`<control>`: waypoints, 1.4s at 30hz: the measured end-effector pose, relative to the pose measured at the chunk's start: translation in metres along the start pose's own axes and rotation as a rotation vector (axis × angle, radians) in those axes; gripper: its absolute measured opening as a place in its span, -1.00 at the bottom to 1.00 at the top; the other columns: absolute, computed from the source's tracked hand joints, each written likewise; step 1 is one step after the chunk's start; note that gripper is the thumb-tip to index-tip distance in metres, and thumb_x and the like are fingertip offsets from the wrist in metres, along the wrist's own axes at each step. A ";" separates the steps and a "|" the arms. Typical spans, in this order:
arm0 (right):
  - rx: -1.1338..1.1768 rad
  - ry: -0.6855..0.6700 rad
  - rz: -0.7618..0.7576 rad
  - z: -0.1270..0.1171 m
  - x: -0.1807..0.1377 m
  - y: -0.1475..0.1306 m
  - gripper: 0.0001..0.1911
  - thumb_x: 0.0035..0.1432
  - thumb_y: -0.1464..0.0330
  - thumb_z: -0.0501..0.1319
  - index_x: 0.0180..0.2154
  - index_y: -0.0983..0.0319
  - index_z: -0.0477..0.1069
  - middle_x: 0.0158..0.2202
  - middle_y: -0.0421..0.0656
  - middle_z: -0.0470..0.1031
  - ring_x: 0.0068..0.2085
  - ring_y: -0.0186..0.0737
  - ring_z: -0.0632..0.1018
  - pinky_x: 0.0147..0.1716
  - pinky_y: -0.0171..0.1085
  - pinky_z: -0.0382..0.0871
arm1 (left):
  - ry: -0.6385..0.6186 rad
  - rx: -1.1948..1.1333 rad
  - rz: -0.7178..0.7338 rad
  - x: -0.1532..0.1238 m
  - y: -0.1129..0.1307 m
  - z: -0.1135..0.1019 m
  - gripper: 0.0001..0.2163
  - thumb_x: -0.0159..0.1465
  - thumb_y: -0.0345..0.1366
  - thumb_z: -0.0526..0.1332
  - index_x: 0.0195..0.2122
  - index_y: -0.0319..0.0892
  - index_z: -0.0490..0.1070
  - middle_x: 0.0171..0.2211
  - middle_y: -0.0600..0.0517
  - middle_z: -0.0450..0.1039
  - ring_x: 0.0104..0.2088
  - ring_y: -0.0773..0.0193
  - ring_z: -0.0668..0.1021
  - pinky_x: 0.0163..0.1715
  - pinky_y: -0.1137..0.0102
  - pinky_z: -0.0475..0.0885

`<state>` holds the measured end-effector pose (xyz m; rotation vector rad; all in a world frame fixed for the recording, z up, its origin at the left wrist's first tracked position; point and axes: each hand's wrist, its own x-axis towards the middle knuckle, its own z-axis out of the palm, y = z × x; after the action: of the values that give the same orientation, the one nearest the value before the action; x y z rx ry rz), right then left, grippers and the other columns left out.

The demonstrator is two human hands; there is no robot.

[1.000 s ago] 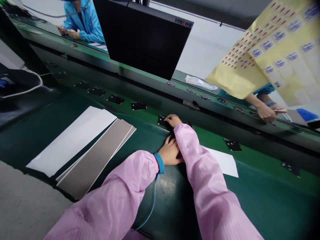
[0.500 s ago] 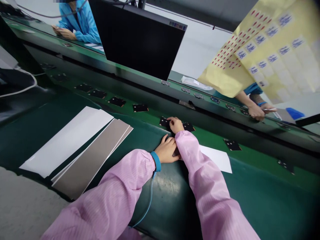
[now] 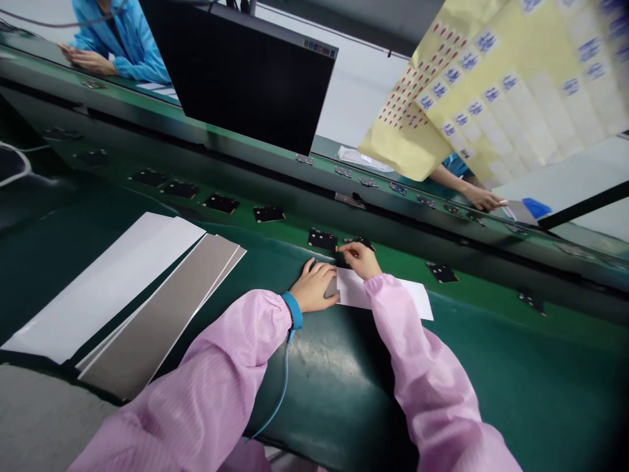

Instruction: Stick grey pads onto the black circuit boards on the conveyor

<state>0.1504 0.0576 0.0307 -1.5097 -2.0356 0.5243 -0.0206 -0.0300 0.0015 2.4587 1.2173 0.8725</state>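
My left hand [image 3: 314, 288] lies flat, fingers spread, on the left end of a white strip [image 3: 352, 290], where a grey patch shows beside the fingers. Above that strip, my right hand [image 3: 362, 260] has thumb and forefinger brought together in a pinch. Whatever the fingertips hold, if anything, is too small to make out. Just beyond the hands, on the green track, are a black circuit board [image 3: 322, 239] and a second black board [image 3: 364, 244], partly hidden by my right hand. A blue wrist strap [image 3: 293, 310] with a cord circles my left wrist.
White and grey strips [image 3: 162, 314] lie at left. Several more black boards [image 3: 268, 214] line the green track. A dark monitor [image 3: 246, 72] stands behind; yellow sheets [image 3: 472, 85] hang at right. Across the bench are a person in blue [image 3: 125, 46] and another person's hand [image 3: 484, 196].
My right hand has drawn back from the black board toward me, uncovering more of the white strip. My left hand stays on the strip's end. The whole view has shifted slightly.
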 end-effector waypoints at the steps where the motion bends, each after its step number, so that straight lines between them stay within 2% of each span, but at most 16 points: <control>1: -0.014 -0.040 0.004 -0.003 -0.014 0.000 -0.81 0.01 0.48 0.10 -0.35 0.26 0.47 -0.33 -0.12 0.50 -0.34 -0.27 0.50 -0.23 -0.28 0.39 | 0.001 0.000 -0.001 0.000 0.000 0.001 -0.58 0.15 -0.14 0.21 0.01 -0.16 0.27 0.05 -0.07 0.29 0.10 0.08 0.28 0.24 0.07 -0.14; 5: -0.075 -0.240 0.034 -0.002 -0.058 -0.004 -0.87 -0.08 0.54 0.15 -0.46 0.26 0.43 -0.49 -0.17 0.46 -0.46 -0.31 0.46 -0.38 -0.34 0.36 | -0.006 0.000 -0.015 0.000 0.000 0.002 -0.58 0.14 -0.15 0.22 0.02 -0.12 0.26 0.04 -0.06 0.29 0.10 0.07 0.29 0.24 0.07 -0.14; 8: -0.101 -0.244 0.033 0.000 -0.070 -0.009 -0.86 -0.10 0.56 0.14 -0.48 0.27 0.43 -0.48 -0.17 0.45 -0.47 -0.32 0.44 -0.39 -0.35 0.34 | -0.008 0.001 -0.023 0.001 0.001 0.001 -0.58 0.13 -0.16 0.22 0.02 -0.11 0.26 0.06 -0.05 0.28 0.10 0.06 0.28 0.23 0.06 -0.14; 17: -0.043 -0.269 0.061 -0.005 -0.070 -0.015 -0.96 -0.05 0.47 0.21 -0.51 0.28 0.43 -0.48 -0.18 0.42 -0.45 -0.32 0.43 -0.39 -0.35 0.31 | 0.002 -0.003 -0.010 0.002 0.003 -0.002 -0.58 0.13 -0.18 0.23 0.01 -0.12 0.27 0.05 -0.05 0.30 0.11 0.09 0.29 0.24 0.10 -0.12; 22: -0.087 -0.267 0.021 -0.002 -0.074 -0.015 -0.92 -0.02 0.51 0.17 -0.50 0.27 0.40 -0.47 -0.17 0.42 -0.45 -0.32 0.42 -0.37 -0.34 0.29 | -0.009 -0.008 -0.022 0.001 0.004 -0.002 -0.59 0.13 -0.18 0.23 0.01 -0.12 0.26 0.06 -0.04 0.29 0.11 0.09 0.28 0.24 0.09 -0.13; 26: -0.042 -0.303 -0.017 -0.011 -0.070 -0.013 -0.92 0.02 0.47 0.14 -0.48 0.26 0.38 -0.46 -0.15 0.43 -0.43 -0.30 0.43 -0.36 -0.32 0.30 | -0.005 -0.009 -0.025 0.001 0.004 -0.002 -0.59 0.14 -0.16 0.23 0.00 -0.13 0.27 0.06 -0.05 0.30 0.11 0.09 0.29 0.24 0.09 -0.13; 29: 0.018 -0.322 -0.107 -0.024 -0.045 -0.014 -0.90 0.05 0.43 0.12 -0.45 0.26 0.38 -0.42 -0.14 0.45 -0.41 -0.29 0.44 -0.35 -0.31 0.31 | -0.003 -0.004 -0.020 0.002 0.003 -0.001 -0.59 0.14 -0.13 0.24 -0.01 -0.14 0.27 0.05 -0.05 0.30 0.10 0.09 0.29 0.25 0.08 -0.14; 33: 0.101 -0.337 -0.227 -0.022 0.020 -0.025 -0.88 0.08 0.36 0.12 -0.42 0.26 0.38 -0.45 -0.18 0.42 -0.45 -0.33 0.40 -0.37 -0.32 0.29 | 0.001 -0.006 -0.016 0.002 0.003 -0.002 -0.56 0.12 -0.14 0.26 0.00 -0.15 0.26 0.05 -0.04 0.29 0.10 0.10 0.28 0.25 0.10 -0.16; 38: 0.076 -0.468 -0.309 0.029 0.103 -0.044 -0.93 0.01 0.44 0.18 -0.49 0.28 0.37 -0.50 -0.25 0.37 -0.49 -0.40 0.35 -0.40 -0.36 0.24 | 0.016 -0.005 -0.016 0.002 0.002 -0.002 -0.56 0.10 -0.15 0.27 -0.02 -0.16 0.26 0.01 -0.04 0.32 0.08 0.11 0.29 0.25 0.10 -0.18; 42: 0.063 -0.441 -0.276 0.068 0.144 -0.045 -0.96 0.04 0.45 0.16 -0.45 0.27 0.35 -0.52 -0.28 0.35 -0.47 -0.40 0.36 -0.39 -0.37 0.22 | -0.005 0.027 -0.030 0.004 0.001 -0.001 -0.57 0.09 -0.11 0.26 -0.06 -0.19 0.28 -0.06 -0.07 0.34 0.05 0.07 0.31 0.24 0.07 -0.13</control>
<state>0.0417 0.1831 0.0330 -1.1183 -2.4824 0.8563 -0.0185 -0.0279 0.0046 2.4554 1.2684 0.8472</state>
